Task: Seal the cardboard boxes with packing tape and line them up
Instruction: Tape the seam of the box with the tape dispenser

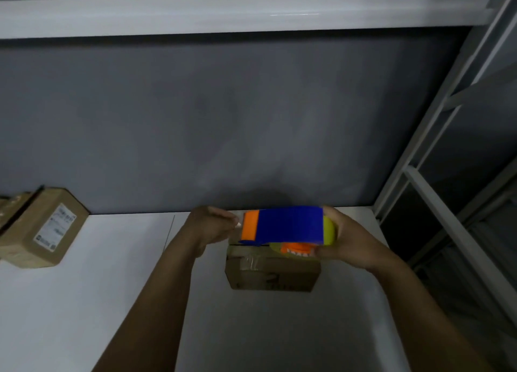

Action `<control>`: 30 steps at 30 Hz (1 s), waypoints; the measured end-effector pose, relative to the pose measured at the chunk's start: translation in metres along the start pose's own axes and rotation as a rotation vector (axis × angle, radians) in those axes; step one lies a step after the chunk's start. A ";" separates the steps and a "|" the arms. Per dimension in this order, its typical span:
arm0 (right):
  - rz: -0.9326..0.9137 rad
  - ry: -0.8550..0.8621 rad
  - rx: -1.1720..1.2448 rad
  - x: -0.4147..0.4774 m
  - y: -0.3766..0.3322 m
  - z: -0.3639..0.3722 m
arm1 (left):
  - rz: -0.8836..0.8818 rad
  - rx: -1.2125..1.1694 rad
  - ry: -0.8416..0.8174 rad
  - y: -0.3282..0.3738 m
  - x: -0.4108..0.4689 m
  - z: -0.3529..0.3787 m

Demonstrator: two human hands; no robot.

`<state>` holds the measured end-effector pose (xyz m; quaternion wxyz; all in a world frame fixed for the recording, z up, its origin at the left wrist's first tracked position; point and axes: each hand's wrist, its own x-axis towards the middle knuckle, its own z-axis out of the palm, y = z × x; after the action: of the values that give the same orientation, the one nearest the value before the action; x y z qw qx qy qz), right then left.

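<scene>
A blue, orange and yellow tape dispenser [288, 226] hovers just above a small cardboard box [272, 272] on the white table [112, 301]. My right hand [345, 238] grips the dispenser's right end, fingers curled round it. My left hand [212, 227] is at the orange left end and pinches what looks like the tape's free end. Clear tape shows on the box's near upper edge. The box's top is mostly hidden by the dispenser.
A second cardboard box with a white label [42, 229] sits at the far left of the table against the grey wall, with another box partly cut off beside it. A white metal shelf frame [436, 192] stands at the right.
</scene>
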<state>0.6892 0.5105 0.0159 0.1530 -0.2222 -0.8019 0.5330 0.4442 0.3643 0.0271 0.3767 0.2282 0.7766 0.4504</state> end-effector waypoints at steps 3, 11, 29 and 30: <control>-0.204 0.128 -0.596 0.008 0.001 0.009 | 0.233 0.189 0.124 -0.004 -0.001 0.009; -0.079 0.344 -0.742 0.005 0.000 0.011 | 0.347 0.131 -0.233 0.005 0.002 -0.004; 0.232 0.572 0.950 0.020 0.010 0.029 | 1.145 0.663 0.274 0.017 0.008 0.020; 0.280 0.529 0.954 0.020 0.009 0.028 | 1.169 0.672 0.269 0.015 0.009 0.021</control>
<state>0.6603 0.5016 -0.0029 0.3601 -0.3586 -0.3691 0.7781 0.4557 0.3891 0.0303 -0.1191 0.6564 0.6636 0.3386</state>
